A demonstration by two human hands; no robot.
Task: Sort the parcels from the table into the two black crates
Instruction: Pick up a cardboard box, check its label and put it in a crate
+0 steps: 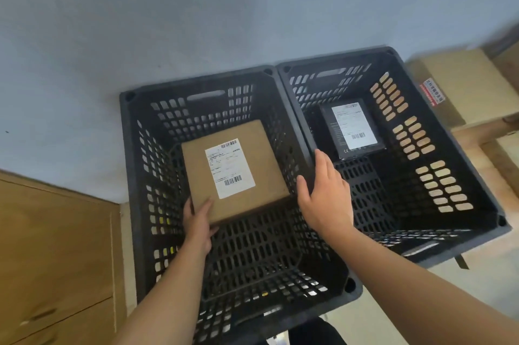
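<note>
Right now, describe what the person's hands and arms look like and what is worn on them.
The left hand and right hand are bare: no gloves, rings or wristbands show. Both forearms are uncovered to the frame's edge, with no sleeve, watch or marking in view.

Left hand (198,221) holds a brown parcel (234,169) inside the left crate (134,176); right hand (325,196) hovers open.

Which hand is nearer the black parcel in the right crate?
Right. The right hand is open at the right rim of the left crate, just short of the black parcel; the left hand is farther, gripping the brown parcel by its near corner inside that crate.
</note>
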